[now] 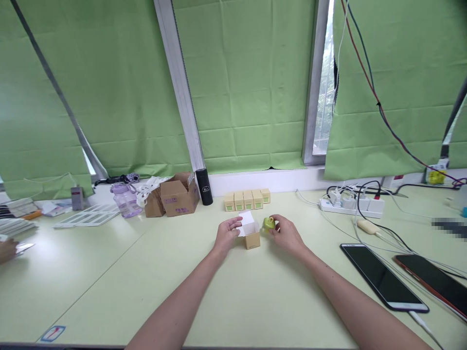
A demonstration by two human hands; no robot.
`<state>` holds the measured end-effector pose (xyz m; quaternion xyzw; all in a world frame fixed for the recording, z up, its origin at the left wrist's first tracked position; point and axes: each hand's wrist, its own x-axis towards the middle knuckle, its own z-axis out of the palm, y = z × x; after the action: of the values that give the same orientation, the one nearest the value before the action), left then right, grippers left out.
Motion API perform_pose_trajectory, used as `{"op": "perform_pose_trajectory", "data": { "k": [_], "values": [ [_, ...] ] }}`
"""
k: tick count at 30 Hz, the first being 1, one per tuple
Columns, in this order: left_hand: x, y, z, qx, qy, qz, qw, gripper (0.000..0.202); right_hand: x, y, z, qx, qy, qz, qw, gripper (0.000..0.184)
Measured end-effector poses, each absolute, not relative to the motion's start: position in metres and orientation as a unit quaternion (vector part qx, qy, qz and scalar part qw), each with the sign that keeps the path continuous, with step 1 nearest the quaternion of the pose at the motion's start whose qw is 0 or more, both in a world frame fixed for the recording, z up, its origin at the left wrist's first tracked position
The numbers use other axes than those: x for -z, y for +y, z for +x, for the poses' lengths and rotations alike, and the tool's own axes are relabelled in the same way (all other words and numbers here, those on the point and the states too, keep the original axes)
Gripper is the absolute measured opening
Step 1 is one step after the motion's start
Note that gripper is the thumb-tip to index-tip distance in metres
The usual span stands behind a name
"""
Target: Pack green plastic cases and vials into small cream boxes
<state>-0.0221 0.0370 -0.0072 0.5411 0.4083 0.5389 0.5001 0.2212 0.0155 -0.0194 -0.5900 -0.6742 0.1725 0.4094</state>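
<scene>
A small tan carton [252, 239] stands open on the pale green table [255, 291], its white flap raised. My left hand [226, 234] touches the carton's left side and flap, fingers curled round them. My right hand [285, 233] is just right of the carton and pinches a small yellow-green round object [269, 223] at the level of the carton's open top. Behind them, a row of several closed tan cartons with green labels [247, 200] lines the back of the table.
Brown cardboard boxes [175, 197], a black cylinder [204, 186] and a purple bottle [125, 199] stand back left. A power strip with cables [350, 203] and two phones [383, 277] lie at right. Another person's hand [6, 249] shows at the far left edge.
</scene>
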Motion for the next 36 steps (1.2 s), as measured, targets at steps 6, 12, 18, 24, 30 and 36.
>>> {"op": "perform_pose_trajectory", "data": {
  "k": [6, 12, 18, 24, 30, 36],
  "values": [
    [0.002, 0.026, -0.015, -0.518, 0.393, 0.572, 0.5, 0.054, 0.003, 0.014, 0.225, -0.252, -0.579, -0.478, 0.61, 0.044],
    [-0.001, 0.015, -0.01, -0.494, 0.383, 0.617, 0.479, 0.053, -0.014, -0.008, 0.211, -0.27, -0.614, -0.386, 0.634, 0.047],
    [0.002, 0.016, -0.006, -0.496, 0.378, 0.614, 0.485, 0.054, -0.019, -0.023, 0.202, -0.276, -0.682, -0.357, 0.575, 0.044],
    [0.004, 0.018, -0.007, -0.495, 0.371, 0.618, 0.486, 0.054, -0.019, -0.02, 0.207, -0.216, -0.729, -0.379, 0.527, 0.041],
    [0.005, 0.018, -0.01, -0.49, 0.376, 0.623, 0.48, 0.054, -0.015, -0.014, 0.215, -0.158, -0.754, -0.413, 0.485, 0.041],
    [0.007, 0.019, -0.01, -0.487, 0.379, 0.621, 0.483, 0.054, -0.014, -0.012, 0.219, -0.136, -0.767, -0.436, 0.451, 0.04]
  ]
}}
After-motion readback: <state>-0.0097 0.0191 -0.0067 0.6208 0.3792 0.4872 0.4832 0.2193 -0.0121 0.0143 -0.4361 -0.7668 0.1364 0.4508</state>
